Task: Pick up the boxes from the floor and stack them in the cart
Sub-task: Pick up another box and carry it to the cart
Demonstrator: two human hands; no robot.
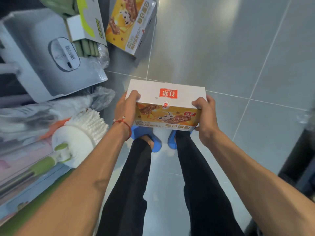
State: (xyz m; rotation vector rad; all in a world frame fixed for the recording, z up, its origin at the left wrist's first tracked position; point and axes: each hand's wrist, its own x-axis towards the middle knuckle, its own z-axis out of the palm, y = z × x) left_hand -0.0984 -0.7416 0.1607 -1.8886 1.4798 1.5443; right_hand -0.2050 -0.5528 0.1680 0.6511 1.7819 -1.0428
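1. Grey tiled floor [238, 48], glossy with pale grout lines, fills the scene.
2. Large white carton [34, 68] lies at the far left among packaged goods.
3. Snack box [166, 106], white on top with a yellow printed side, is held off the floor in the middle.
4. Second yellow box [131, 24] lies far, left of centre.
5. Left hand [125, 108] and right hand [204, 113] grip the snack box's ends, fingers curled over its top.
6. Blue slippers [156, 145] show beneath it.

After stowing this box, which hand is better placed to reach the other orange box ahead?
Left, likely: the orange printed cardboard box lies ahead-left, nearer the left hand; the right hand grips the white-topped held box farther away.
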